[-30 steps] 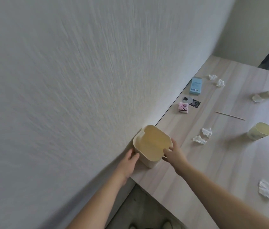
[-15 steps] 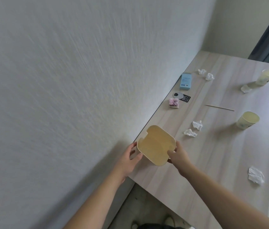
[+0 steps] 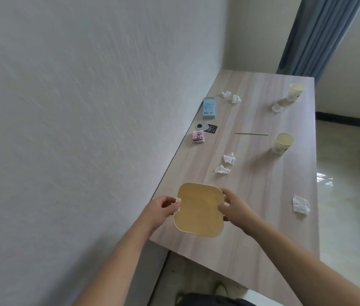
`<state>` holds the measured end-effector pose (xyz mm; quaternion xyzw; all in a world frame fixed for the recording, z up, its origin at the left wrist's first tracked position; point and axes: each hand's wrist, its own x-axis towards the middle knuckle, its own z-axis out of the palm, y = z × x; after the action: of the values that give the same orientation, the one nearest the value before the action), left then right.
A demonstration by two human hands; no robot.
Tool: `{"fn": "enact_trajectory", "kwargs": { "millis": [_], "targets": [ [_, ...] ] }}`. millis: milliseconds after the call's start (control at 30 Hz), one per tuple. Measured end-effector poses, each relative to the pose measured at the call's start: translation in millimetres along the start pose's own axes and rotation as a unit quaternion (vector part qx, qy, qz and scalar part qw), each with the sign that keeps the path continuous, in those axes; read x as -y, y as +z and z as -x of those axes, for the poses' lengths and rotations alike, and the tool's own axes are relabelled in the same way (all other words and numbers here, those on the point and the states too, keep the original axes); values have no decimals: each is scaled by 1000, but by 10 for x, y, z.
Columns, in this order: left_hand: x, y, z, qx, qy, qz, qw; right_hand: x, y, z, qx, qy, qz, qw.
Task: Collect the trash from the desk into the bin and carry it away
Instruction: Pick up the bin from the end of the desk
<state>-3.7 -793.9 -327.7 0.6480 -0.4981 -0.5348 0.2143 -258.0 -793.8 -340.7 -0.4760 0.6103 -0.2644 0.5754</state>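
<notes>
Right now both hands grip the cream bin (image 3: 197, 212) over the near end of the desk (image 3: 252, 217) by the wall: the left hand (image 3: 162, 209) pinches its left rim notch, the right hand (image 3: 233, 207) is curled around its right rim. Beyond it lie crumpled tissues (image 3: 225, 164), a wooden stick (image 3: 252, 134), two paper cups (image 3: 283, 142) and a blue box (image 3: 209, 107); another tissue (image 3: 300, 205) sits near the right edge.

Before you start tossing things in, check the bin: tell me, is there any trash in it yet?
No: the bin, held by the left hand and right hand, shows only a bare yellowish inside.
</notes>
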Motion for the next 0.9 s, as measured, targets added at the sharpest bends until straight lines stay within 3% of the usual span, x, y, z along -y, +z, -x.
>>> {"fn": "enact_trajectory", "kwargs": {
  "millis": [133, 233, 433, 600, 733, 900],
  "targets": [
    [57, -21, -52, 100, -34, 62, 993, -30, 11, 78, -11, 9, 20, 1000],
    [101, -8, -134, 118, -47, 105, 986, -80, 108, 124, -45, 7, 30, 999],
    [11, 94, -279, 184, -42, 158, 969, -306, 111, 334, -133, 26, -60, 989],
    [-148, 257, -328, 243, -28, 156, 957, -564, -69, 544, -210, 40, -18, 977],
    [-297, 438, -383, 269, -31, 172, 947, -814, -354, 642, -306, 108, 104, 940],
    [-383, 666, -470, 279, -18, 165, 946, -1061, -720, 630, -323, 161, 116, 925]
  ]
}}
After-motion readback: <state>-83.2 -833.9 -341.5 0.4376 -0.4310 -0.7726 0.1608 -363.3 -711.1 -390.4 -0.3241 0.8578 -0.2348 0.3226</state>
